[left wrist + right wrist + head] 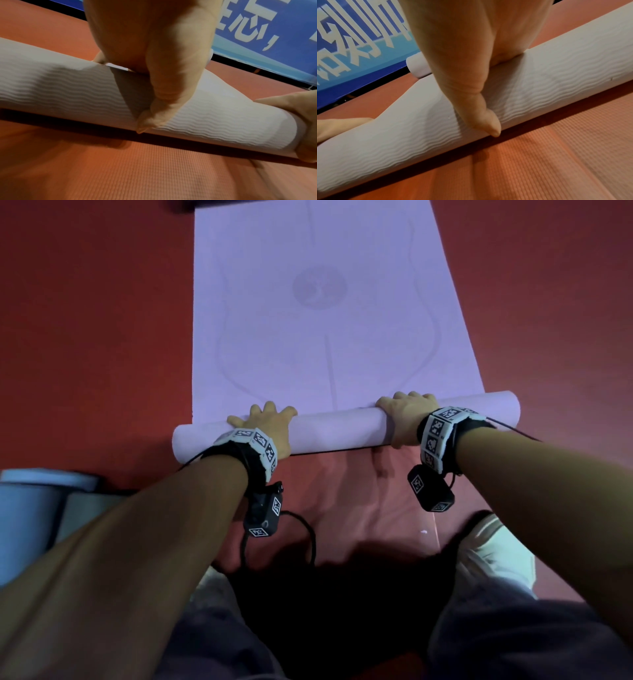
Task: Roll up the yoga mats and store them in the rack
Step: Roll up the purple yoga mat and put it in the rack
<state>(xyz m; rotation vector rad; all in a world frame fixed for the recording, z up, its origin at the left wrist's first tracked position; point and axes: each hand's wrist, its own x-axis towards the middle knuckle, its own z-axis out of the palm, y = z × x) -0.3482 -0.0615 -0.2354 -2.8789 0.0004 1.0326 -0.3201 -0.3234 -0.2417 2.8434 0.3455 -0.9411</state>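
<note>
Rolling step: left hand [270, 428] and right hand [402, 414] both grip the lilac mat's roll [337, 428]; next, judge, push it evenly forward over the flat part

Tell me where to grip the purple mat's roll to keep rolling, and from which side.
Grip the roll from above on its near side, one hand toward each end, as the left hand and right hand do now: fingers over the top, thumbs down the near face. It is a long, soft cylinder lying crosswise, with the flat mat stretching away, so a spread hold likely keeps it even.
</note>
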